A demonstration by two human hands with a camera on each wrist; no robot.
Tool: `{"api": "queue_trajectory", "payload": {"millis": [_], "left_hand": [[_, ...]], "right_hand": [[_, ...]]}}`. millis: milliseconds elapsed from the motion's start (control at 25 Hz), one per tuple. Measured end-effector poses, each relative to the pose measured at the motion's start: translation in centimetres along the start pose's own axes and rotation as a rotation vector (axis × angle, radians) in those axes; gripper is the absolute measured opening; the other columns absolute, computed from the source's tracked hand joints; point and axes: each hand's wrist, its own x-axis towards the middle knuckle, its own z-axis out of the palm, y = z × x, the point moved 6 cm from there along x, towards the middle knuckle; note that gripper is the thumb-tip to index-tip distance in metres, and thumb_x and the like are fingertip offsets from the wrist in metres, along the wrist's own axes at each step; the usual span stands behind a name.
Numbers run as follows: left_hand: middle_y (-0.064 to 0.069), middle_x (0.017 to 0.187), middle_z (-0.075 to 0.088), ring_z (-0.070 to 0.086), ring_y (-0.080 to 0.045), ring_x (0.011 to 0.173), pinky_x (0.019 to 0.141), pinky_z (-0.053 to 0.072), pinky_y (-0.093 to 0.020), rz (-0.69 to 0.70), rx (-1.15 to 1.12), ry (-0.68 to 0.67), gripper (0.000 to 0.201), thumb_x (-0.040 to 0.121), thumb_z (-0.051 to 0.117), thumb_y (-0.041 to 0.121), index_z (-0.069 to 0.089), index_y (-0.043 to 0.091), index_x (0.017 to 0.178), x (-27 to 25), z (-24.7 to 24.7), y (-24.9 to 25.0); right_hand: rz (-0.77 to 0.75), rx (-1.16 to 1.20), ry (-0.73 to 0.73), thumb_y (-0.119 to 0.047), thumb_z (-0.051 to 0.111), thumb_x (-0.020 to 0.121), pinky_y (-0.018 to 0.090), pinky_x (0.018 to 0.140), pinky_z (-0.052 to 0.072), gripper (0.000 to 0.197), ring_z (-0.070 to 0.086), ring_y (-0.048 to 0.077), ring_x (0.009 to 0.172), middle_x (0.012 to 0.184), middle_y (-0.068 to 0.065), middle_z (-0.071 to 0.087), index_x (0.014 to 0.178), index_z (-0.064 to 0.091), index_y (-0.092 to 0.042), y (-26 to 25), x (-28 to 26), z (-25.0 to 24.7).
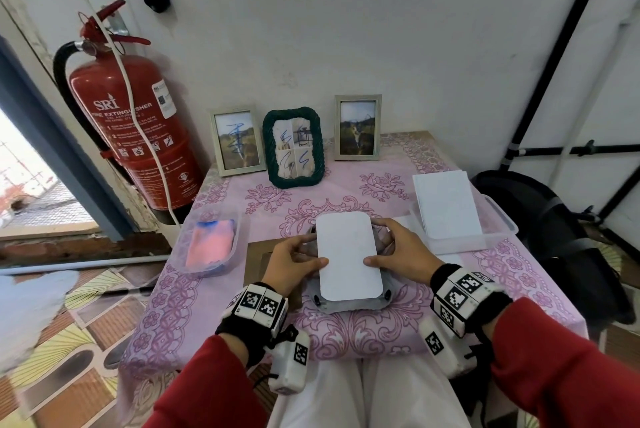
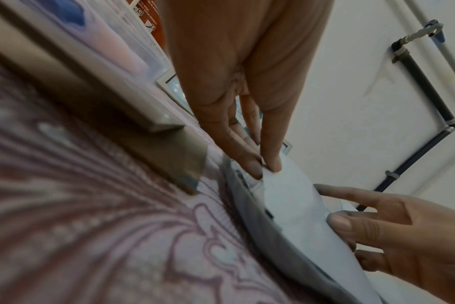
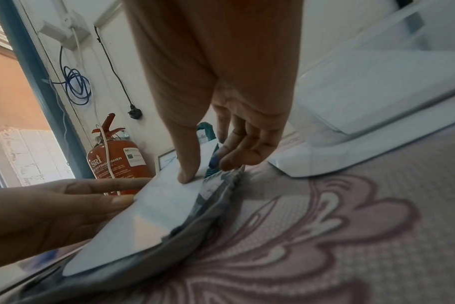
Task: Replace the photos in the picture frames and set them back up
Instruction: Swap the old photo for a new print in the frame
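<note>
A grey frame [image 1: 346,304] lies face down on the pink tablecloth near the front edge. A white card with rounded corners [image 1: 348,254] sits tilted over its back. My left hand [image 1: 317,251] pinches the card's left edge between thumb and fingers [image 2: 271,164]. My right hand [image 1: 374,242] holds the right edge, thumb [image 3: 187,176] pressed on top and fingers curled at the rim. Three frames stand at the back by the wall: a silver one [image 1: 237,140], a green woven one [image 1: 293,147] and another silver one [image 1: 357,128], all with scribbled photos.
A brown backing board [image 1: 254,258] lies left of the grey frame. A clear tub with a pink and blue cloth [image 1: 207,244] sits at the left edge. A clear tub of white sheets [image 1: 446,206] sits at the right. A red fire extinguisher [image 1: 138,122] stands beside the table.
</note>
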Motion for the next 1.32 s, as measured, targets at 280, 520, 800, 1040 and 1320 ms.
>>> {"api": "queue_trajectory", "payload": {"millis": [280,520,800,1040,1320], "left_hand": [[0.0,0.078,0.054,0.051,-0.01,0.067,0.067,0.05,-0.011,0.051,0.202,0.044,0.055,0.068,0.078,-0.004,0.057,0.002,0.119,0.2,-0.3,0.1],[-0.009,0.104,0.049,0.046,-0.013,0.084,0.083,0.041,-0.018,0.052,0.491,0.032,0.061,0.072,0.079,0.014,0.055,0.012,0.127,0.1,-0.4,0.1],[-0.008,0.098,0.04,0.045,-0.016,0.086,0.089,0.041,-0.025,0.015,0.602,-0.022,0.058,0.076,0.076,0.02,0.055,0.011,0.129,0.2,0.0,0.1],[-0.004,0.103,0.035,0.044,-0.018,0.095,0.097,0.04,-0.025,0.04,0.638,-0.042,0.06,0.077,0.075,0.019,0.052,0.008,0.131,-0.1,0.3,0.8],[-0.005,0.107,0.035,0.044,-0.017,0.099,0.099,0.038,-0.022,0.009,0.632,-0.057,0.061,0.078,0.074,0.017,0.05,0.009,0.133,-0.2,0.4,0.9]], "right_hand": [[-0.026,-0.042,-0.001,-0.013,0.081,0.068,0.019,0.076,0.039,0.076,0.051,0.011,0.084,0.09,-0.013,0.055,0.134,0.043,-0.018,0.2,0.2,0.4],[-0.001,-0.139,-0.024,-0.015,0.08,0.07,0.016,0.076,0.032,0.076,0.044,0.005,0.082,0.079,-0.026,0.037,0.135,0.041,-0.013,1.0,0.5,1.1],[-0.024,-0.275,-0.077,-0.024,0.076,0.073,0.031,0.091,0.041,0.06,0.047,0.024,0.101,0.097,0.005,0.044,0.129,0.054,-0.019,0.5,0.4,1.4],[-0.009,-0.269,-0.096,-0.024,0.077,0.074,0.02,0.089,0.038,0.061,0.049,0.019,0.097,0.1,0.005,0.038,0.129,0.053,-0.015,0.9,0.4,1.4],[0.023,-0.27,-0.102,-0.026,0.077,0.074,0.025,0.095,0.039,0.068,0.051,0.023,0.105,0.103,0.003,0.037,0.134,0.047,-0.013,1.1,0.6,1.5]]}}
